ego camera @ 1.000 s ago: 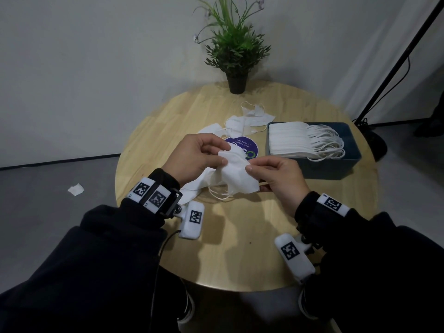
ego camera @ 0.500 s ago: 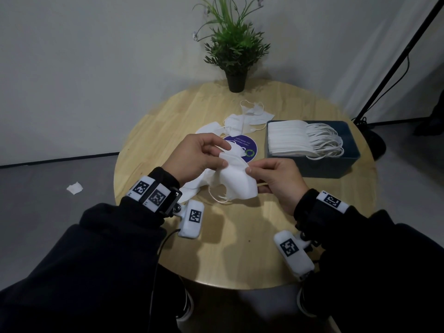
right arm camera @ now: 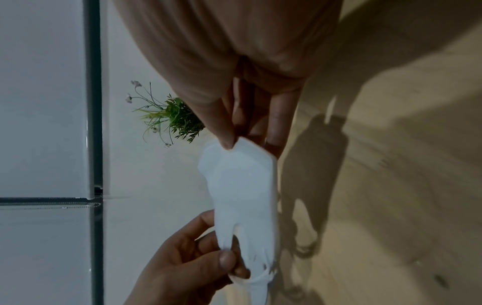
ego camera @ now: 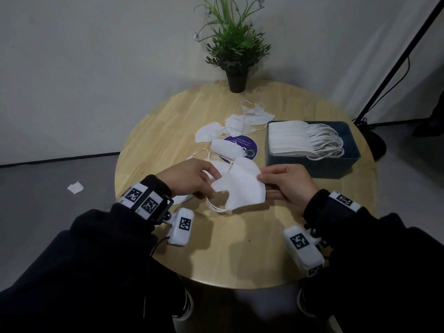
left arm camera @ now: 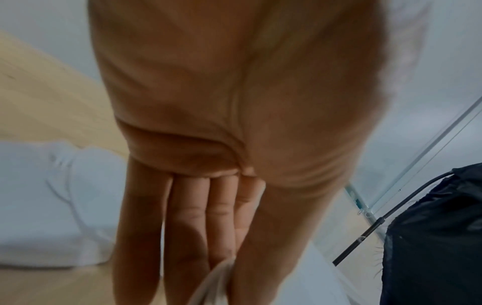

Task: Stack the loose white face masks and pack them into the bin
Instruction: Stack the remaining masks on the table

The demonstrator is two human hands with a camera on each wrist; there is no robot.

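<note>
**One mask stretched between my two hands**

The round wooden table (ego camera: 240,248) fills the middle of the head view, pale and grained, set against a plain grey wall (ego camera: 96,68) with grey floor at the left. At right of centre sits the dark blue bin (ego camera: 336,164), boxy and smooth, holding a neat stack of masks (ego camera: 288,138) with their ear loops fanned toward the right. Loose masks (ego camera: 230,131) lie crumpled above centre, partly over a purple round sticker (ego camera: 242,145). A potted plant (ego camera: 236,54) stands at the top.

Just below centre I hold a soft white mask (ego camera: 240,188) above the table. My left hand (ego camera: 189,179) pinches its left edge between thumb and fingers; my right hand (ego camera: 288,186) pinches its right corner.
</note>
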